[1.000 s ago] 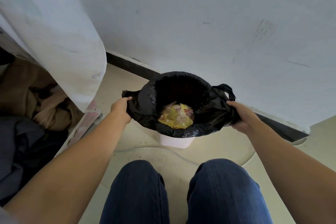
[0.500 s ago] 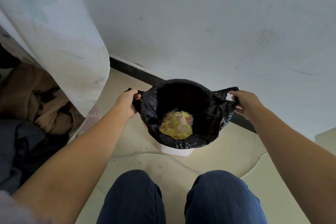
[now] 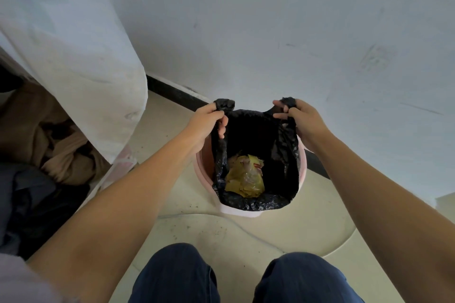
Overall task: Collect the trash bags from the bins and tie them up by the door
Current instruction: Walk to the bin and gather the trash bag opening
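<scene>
A black trash bag (image 3: 256,200) sits in a small pink bin (image 3: 303,167) on the floor by the wall. Yellowish wrappers (image 3: 245,178) lie at the bottom of the bag. My left hand (image 3: 205,124) is shut on the bag's left handle, which sticks up above my fist. My right hand (image 3: 304,122) grips the right handle the same way. Both handles are pulled up and inward, and the bag's rim is off the bin's sides, so the pink rim shows on the left and right. The near edge of the bag still drapes over the bin's front rim.
A white wall (image 3: 295,32) with a dark baseboard (image 3: 172,92) rises just behind the bin. A pale curtain (image 3: 73,56) hangs at the left, with a pile of brown and dark clothes (image 3: 37,155) beside it. My knees in blue jeans (image 3: 246,278) are at the bottom, over a light tiled floor.
My hands have lifted the two handles up and drawn them toward each other. The bag's rim has come off the bin's sides, and the pink rim now shows.
</scene>
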Available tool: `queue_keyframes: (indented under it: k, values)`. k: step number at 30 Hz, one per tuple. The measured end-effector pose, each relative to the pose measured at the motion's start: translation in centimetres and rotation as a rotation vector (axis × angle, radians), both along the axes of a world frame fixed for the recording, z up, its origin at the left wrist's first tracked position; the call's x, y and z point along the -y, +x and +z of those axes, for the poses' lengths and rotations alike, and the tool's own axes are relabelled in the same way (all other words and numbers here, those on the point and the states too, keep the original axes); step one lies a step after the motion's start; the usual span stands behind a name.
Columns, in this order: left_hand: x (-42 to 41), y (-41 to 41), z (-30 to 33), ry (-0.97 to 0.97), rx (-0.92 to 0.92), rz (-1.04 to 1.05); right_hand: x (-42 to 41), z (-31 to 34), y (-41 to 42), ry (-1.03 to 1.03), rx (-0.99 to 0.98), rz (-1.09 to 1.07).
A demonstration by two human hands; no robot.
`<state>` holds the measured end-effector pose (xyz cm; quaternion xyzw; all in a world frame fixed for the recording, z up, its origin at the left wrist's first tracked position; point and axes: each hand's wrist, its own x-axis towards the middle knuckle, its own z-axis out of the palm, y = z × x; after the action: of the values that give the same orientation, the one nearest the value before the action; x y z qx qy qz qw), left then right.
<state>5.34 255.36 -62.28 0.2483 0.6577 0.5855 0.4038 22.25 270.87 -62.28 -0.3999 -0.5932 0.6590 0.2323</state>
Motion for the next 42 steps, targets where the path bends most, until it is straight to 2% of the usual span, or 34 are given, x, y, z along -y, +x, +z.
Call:
queue_keyframes:
  k: [3, 6, 8, 10, 11, 13, 16, 18, 22, 24, 26, 28, 30, 31, 32, 34, 35, 37, 42]
  values:
    - [0.7, 0.3, 1.0, 0.054, 0.129, -0.054, 0.8, 1.8, 0.5, -0.007, -0.025, 0.05]
    - [0.2, 1.6, 2.6, 0.041, 0.093, -0.152, 2.7, 4.2, -0.1, -0.038, 0.047, 0.334]
    - [-0.5, 2.6, 3.7, -0.057, -0.071, -0.179, 4.3, 5.5, -0.8, 0.027, 0.177, 0.61]
    - [-0.9, 3.1, 4.6, -0.168, -0.332, -0.233, 5.9, 6.0, -1.6, 0.213, 0.315, 0.753]
    - [-0.7, 3.3, 5.0, -0.203, -0.42, -0.271, 6.6, 6.0, -1.9, 0.331, 0.368, 0.755]
    - [-0.1, 3.1, 5.4, -0.248, -0.484, -0.322, 7.3, 5.7, -2.2, 0.494, 0.447, 0.68]
    - [1.3, 2.6, 5.8, -0.256, -0.468, -0.328, 7.0, 5.4, -1.9, 0.439, 0.442, 0.533]
    - [2.1, 2.7, 6.0, -0.241, -0.441, -0.338, 7.4, 5.6, -1.7, 0.402, 0.435, 0.557]
    - [2.6, 4.2, 6.7, -0.162, -0.447, -0.354, 9.5, 4.7, -2.6, 0.521, 0.488, 0.549]
    - [2.6, 3.6, 6.1, -0.118, -0.451, -0.233, 9.6, 5.1, -2.9, 0.558, 0.52, 0.507]
    - [2.5, 2.0, 3.8, -0.133, -0.49, -0.027, 9.0, 6.6, -2.6, 0.647, 0.686, 0.549]
    - [3.2, 1.1, 0.4, -0.314, -0.631, 0.075, 8.3, 8.3, -2.1, 0.763, 0.895, 0.595]
    - [4.4, 1.2, -3.5, -0.605, -0.688, 0.05, 8.0, 10.2, -1.8, 0.835, 1.005, 0.603]
    - [5.0, 1.5, -5.2, -0.692, -0.595, 0.019, 7.9, 10.8, -1.7, 0.814, 0.984, 0.583]
    - [5.5, 1.9, -6.5, -0.702, -0.433, 0.007, 7.6, 11.3, -1.7, 0.728, 0.921, 0.542]
    - [6.1, 2.7, -7.6, -0.601, -0.059, 0.064, 7.2, 11.9, -2.0, 0.548, 0.718, 0.414]
    - [6.1, 2.9, -7.6, -0.56, 0.053, 0.102, 7.1, 12.1, -2.2, 0.52, 0.622, 0.349]
    - [6.0, 2.7, -7.6, -0.515, 0.12, 0.134, 6.8, 12.8, -2.4, 0.446, 0.421, 0.235]
    - [5.8, 2.0, -7.9, -0.524, 0.141, 0.169, 6.2, 15.7, -1.5, 0.227, -0.05, -0.002]
